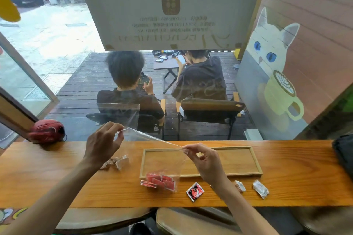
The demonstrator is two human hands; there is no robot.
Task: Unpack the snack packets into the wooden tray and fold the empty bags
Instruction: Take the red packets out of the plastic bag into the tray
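My left hand [104,142] and my right hand [204,160] each pinch a top corner of a clear plastic bag [162,158], holding it up over the counter. Several red snack packets [161,181] sit in the bag's bottom, which rests at the front left corner of the wooden tray [256,160]. The tray holds nothing. A red, black and white packet [194,191] lies loose on the counter in front of the tray. A second clear bag [122,114] stands against the window behind my left hand.
Crumpled wrappers lie left of the tray [116,162] and at the front right [260,189] [240,186]. A red ball of yarn [46,131] sits at the counter's far left. A dark bag [343,154] is at the right edge. Two people sit outside behind the glass.
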